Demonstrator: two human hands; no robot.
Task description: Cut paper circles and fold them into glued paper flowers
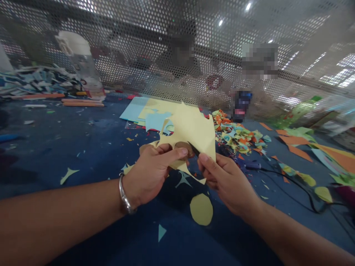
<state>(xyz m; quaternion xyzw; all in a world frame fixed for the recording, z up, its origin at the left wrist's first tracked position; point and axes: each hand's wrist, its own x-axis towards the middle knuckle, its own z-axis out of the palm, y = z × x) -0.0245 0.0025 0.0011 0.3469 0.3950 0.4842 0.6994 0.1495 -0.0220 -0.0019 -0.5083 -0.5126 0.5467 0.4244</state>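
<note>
My left hand pinches a ragged pale-yellow paper sheet together with a brown round disc pressed against it. My right hand holds the sheet's lower right edge, and a thin dark tool tip pokes out above its thumb at the disc; what the tool is I cannot tell. A silver bangle circles my left wrist. A cut yellow paper circle lies on the blue table just below my hands.
A heap of coloured paper scraps lies behind my right hand. Flat blue and yellow sheets lie at the back. Orange and green offcuts spread right, crossed by a black cable. A perforated metal screen closes the far side; people sit behind it.
</note>
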